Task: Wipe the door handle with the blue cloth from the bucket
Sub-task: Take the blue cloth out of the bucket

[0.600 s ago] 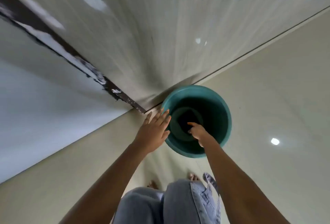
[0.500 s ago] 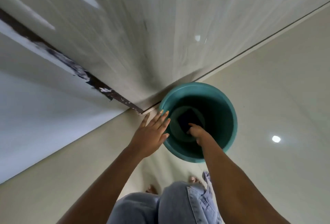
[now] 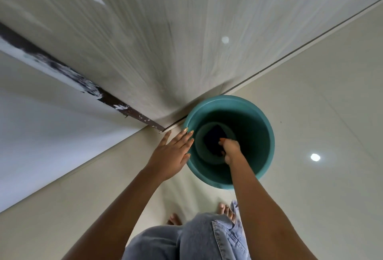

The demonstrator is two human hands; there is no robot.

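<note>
A teal bucket [image 3: 261, 122] stands on the floor against the foot of a pale wooden door [image 3: 165, 41]. A dark blue cloth [image 3: 213, 137] lies folded at the bucket's bottom. My right hand [image 3: 231, 148] reaches deep inside, its fingertips on the cloth's near edge; whether they have closed on it I cannot tell. My left hand [image 3: 173, 151] hovers with fingers spread just outside the bucket's left rim, holding nothing. No door handle is in view.
The door's dark, paint-chipped edge [image 3: 116, 102] meets a white wall [image 3: 41, 118] on the left. Glossy beige floor tiles [image 3: 321, 104] spread to the right. My knees in light jeans [image 3: 196, 239] and bare toes [image 3: 224, 210] are below the bucket.
My right hand has sunk deeper into the bucket and onto the cloth. My head has dropped closer, so the bucket looks larger. The left hand stays beside the rim.
</note>
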